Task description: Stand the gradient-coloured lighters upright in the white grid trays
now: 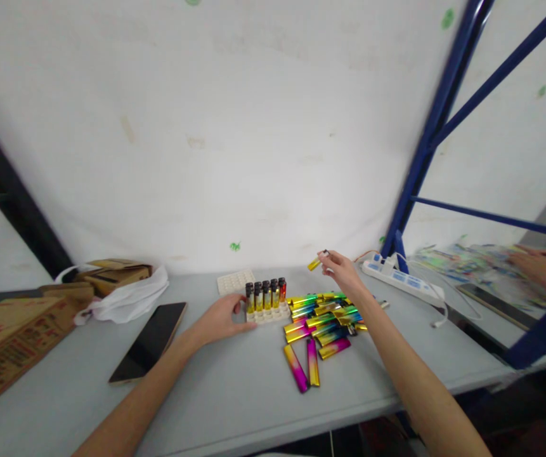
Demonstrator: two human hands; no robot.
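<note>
Head view: right fingers (333,258) pinch a lighter (314,263) jutting from their tips while left fingers (245,327) grasp a tray (273,315).

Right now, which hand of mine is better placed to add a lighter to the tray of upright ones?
Likely the right hand: it pinches a lighter in the air, right of the tray. The left hand is at the tray's left end, where it could steady it.
</note>
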